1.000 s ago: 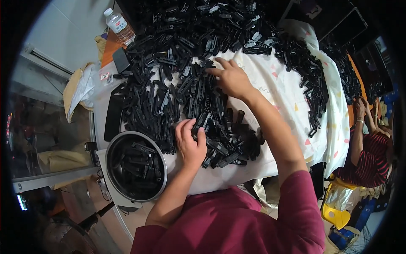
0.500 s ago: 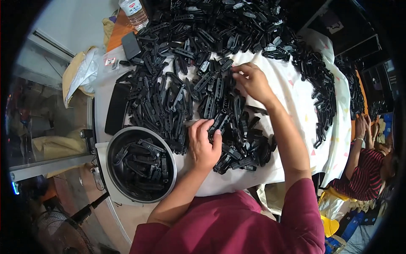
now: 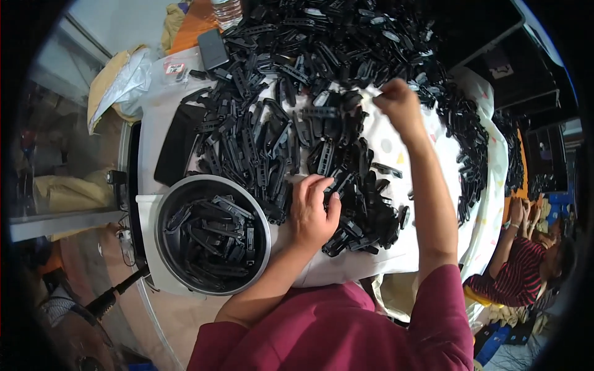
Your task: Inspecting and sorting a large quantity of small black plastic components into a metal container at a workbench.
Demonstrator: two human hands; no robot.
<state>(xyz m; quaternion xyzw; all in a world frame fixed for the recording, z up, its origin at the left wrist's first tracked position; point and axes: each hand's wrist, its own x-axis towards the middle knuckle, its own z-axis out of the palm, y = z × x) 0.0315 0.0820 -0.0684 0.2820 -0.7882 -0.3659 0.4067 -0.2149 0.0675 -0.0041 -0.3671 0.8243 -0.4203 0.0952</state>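
Note:
Long, narrow black plastic clip-like pieces (image 3: 247,148) lie heaped in front of me on a white cloth (image 3: 387,145). At the near edge of the heap rests my left hand (image 3: 314,213), its fingers bent and its thumb apart. It touches the pieces there, and I see nothing held in it. My right hand (image 3: 401,108) is farther off, over the cloth beside the heap's right side. Its fingers are curled and smeared by motion, so whether it holds a piece is unclear. Near its fingertips lies a blurred black piece (image 3: 351,100).
A dark round bowl (image 3: 265,247) with similar pieces stands at the near left. Beyond it lie a black phone-like slab (image 3: 176,145), a small grey box (image 3: 213,49) and a clear bottle (image 3: 228,12). More black pieces (image 3: 371,37) cover the far side. Another person (image 3: 526,263) sits at the right.
My right hand has moved away from the heap to the right and farther off. Pieces near its former place have shifted. The left hand stays at the near edge; the whole view has shifted slightly.

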